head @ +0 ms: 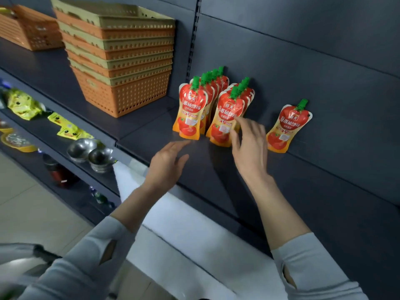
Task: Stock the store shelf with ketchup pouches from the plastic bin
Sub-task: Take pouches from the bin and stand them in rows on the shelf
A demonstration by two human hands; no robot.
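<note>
Two rows of red-and-orange ketchup pouches with green caps stand upright on the dark grey metal shelf; a single pouch leans against the back panel, apart. Right hand touches the near row with spread fingers, gripping nothing. Left hand hovers open, empty.

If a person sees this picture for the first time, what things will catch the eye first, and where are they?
First come the red ketchup pouches, standing in two rows at the back of the dark shelf, with one lone pouch leaning against the back panel to their right. Next, the right hand touches the front pouch while the left hand hovers open just before them. A stack of orange baskets sits further left.
</note>
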